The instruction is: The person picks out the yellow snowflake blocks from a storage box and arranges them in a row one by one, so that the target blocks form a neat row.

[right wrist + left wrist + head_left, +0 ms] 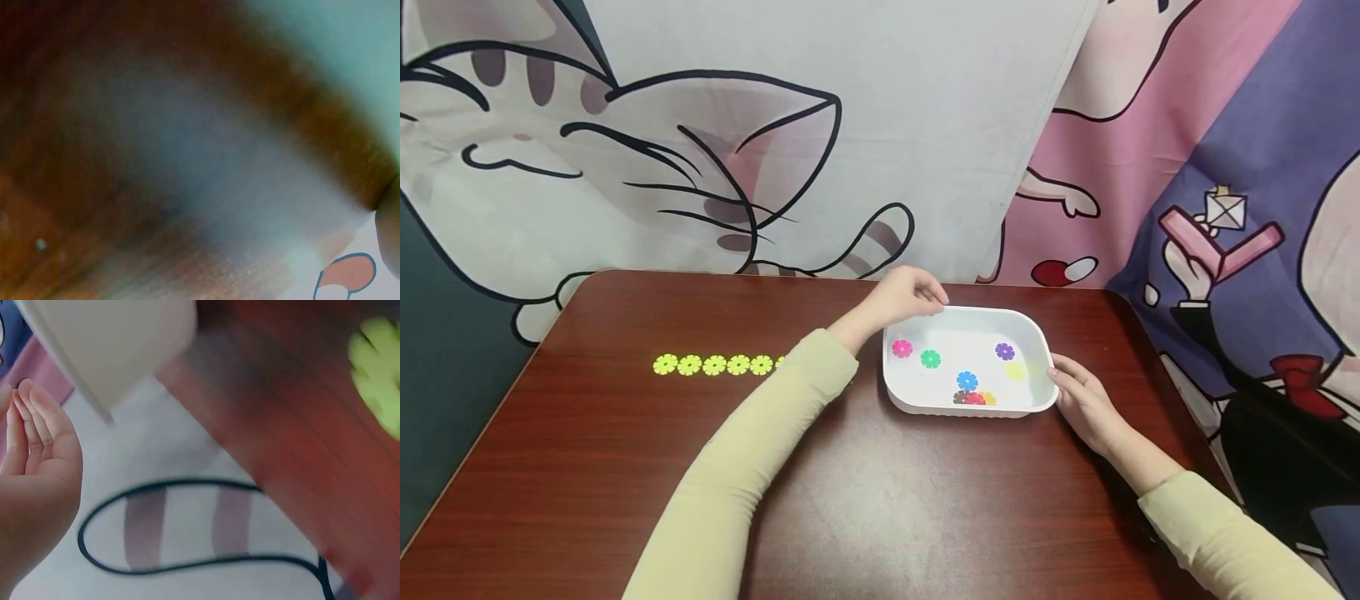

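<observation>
A white plastic tray point(958, 410) stands on the table and holds several small flower-shaped discs, among them a pink disc point(902, 349), a green disc point(931, 359), a blue disc point(967, 381) and a purple disc point(1004, 352). My right hand point(1086, 404) grips the tray's right wall, thumb at the rim. At the tray's far left corner is my left hand point(906, 296), fingers bent towards the thumb; a tiny dark spot shows at its fingertips in the left wrist view, too small to identify. Yellow-green discs point(715, 365) form a row left of the tray, its right end behind the left sleeve.
The brown wooden table point(587, 483) has rounded far corners. Behind its far edge hangs a printed curtain point(940, 150) with cartoon figures. The right wrist view is mostly blurred.
</observation>
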Motion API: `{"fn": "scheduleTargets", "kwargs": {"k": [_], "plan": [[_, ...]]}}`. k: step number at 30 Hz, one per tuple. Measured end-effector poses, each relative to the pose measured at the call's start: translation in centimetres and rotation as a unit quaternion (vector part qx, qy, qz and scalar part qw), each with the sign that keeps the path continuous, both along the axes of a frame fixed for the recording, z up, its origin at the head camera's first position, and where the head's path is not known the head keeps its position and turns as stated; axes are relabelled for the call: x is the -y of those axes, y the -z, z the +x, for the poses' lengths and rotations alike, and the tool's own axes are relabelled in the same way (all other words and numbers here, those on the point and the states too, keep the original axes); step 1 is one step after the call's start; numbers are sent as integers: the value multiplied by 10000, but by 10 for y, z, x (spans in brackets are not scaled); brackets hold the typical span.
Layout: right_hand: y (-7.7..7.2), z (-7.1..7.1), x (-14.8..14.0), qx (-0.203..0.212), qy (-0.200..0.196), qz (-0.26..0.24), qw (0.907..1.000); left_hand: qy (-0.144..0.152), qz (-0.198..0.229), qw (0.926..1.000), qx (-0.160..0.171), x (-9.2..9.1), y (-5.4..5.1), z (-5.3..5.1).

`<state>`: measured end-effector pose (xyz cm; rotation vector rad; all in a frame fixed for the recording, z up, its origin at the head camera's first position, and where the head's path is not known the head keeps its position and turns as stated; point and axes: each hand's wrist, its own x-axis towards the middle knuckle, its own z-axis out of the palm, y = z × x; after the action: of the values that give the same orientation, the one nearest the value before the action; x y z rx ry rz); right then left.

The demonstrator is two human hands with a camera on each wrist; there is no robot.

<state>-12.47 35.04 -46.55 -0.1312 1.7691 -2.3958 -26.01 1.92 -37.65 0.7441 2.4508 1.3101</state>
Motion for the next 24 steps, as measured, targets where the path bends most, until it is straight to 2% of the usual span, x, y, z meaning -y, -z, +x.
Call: {"fn": "scheduleTargets", "kwargs": {"k": [5,11,17,24], "plan": [[0,0,1,33,21,-54,10000,275,-52,9996,80,-27,6,5],[0,0,1,27,15,-44,10000,425,-26,9988,256,-53,13,10],[0,0,1,-1,17,-44,10000,454,22,9985,311,-70,21,14],[0,0,1,-30,17,-14,10000,491,-184,9984,189,-82,30,18]]}}
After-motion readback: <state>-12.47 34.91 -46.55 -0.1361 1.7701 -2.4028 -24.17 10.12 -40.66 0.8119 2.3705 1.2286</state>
